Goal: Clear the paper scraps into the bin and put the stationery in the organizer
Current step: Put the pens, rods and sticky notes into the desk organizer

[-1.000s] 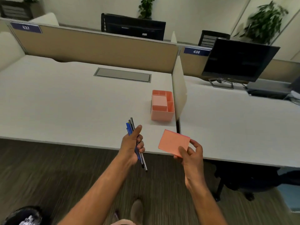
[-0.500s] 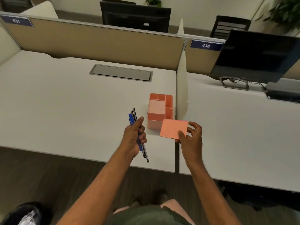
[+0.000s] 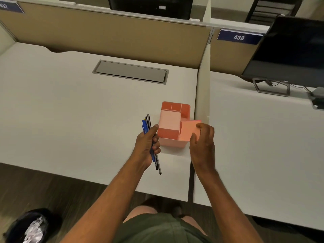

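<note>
A: Item one, white laminate desk (image 3: 70, 120). Position of the coral-pink plastic desk organizer (image 3: 172, 123)?

B: Standing on the desk near its right edge, just beside the upright white divider panel (image 3: 203, 88). Compartments open at the top; a pale pink block fills the large middle one.

A: Left hand (image 3: 146, 146)?

B: Fingers curled round a bundle of blue and black pens (image 3: 149, 126), thumb laid along them. Tips point away from the person, tails hang past the palm over the desk's front strip. The bundle sits just left of the organizer, whether touching it I cannot tell.

A: Right hand (image 3: 203, 142)?

B: Pinching a coral-pink square pad of sticky notes (image 3: 189, 129), tilted, over the organizer's near right corner. Whether the pad is already inside a compartment I cannot tell.

A: Open room?

B: Broad bare desk surface to the left of the hands. A grey recessed cable hatch (image 3: 130, 71) sits farther back, before the tan fabric partition (image 3: 105, 34). To the right, past the divider and a dark seam, a second white desk carries a black monitor (image 3: 289, 55).

A: Floor level?

B: Black round bin with a crumpled liner (image 3: 32, 227), bottom left, well apart from the desk's front edge.
</note>
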Available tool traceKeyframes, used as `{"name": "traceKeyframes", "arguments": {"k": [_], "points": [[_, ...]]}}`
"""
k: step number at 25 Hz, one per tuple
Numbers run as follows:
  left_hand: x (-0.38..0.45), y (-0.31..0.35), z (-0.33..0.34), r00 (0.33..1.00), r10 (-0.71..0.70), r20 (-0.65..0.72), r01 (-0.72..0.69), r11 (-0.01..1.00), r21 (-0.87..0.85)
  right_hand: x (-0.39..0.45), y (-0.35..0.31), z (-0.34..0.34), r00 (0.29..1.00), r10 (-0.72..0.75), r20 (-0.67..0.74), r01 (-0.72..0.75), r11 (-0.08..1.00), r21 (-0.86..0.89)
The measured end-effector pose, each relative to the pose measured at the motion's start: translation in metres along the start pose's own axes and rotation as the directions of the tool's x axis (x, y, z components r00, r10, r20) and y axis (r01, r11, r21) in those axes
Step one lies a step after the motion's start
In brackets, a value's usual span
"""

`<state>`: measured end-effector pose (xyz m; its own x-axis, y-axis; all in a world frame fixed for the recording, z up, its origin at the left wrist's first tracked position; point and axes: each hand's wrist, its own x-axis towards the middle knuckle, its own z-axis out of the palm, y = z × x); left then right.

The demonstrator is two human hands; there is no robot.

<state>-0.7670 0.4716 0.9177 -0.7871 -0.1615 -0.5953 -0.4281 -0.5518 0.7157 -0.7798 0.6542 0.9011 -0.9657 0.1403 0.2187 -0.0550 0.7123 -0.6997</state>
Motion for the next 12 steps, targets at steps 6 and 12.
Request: {"name": "traceKeyframes", "arguments": {"k": [6, 12], "points": [[0.037, 0.018, -0.003, 0.998, -0.052, 0.041, 0.052, 0.999, 0.001, 0.018, 0.005, 0.033, 1.000, -0.011, 0.001, 0.011, 0.984, -0.179], [0.055, 0.029, -0.005, 0.989, -0.109, 0.102, 0.114, 0.993, -0.042, 0.031, -0.001, 0.047, 0.995, 0.077, 0.062, -0.054, 0.951, -0.303]]}}
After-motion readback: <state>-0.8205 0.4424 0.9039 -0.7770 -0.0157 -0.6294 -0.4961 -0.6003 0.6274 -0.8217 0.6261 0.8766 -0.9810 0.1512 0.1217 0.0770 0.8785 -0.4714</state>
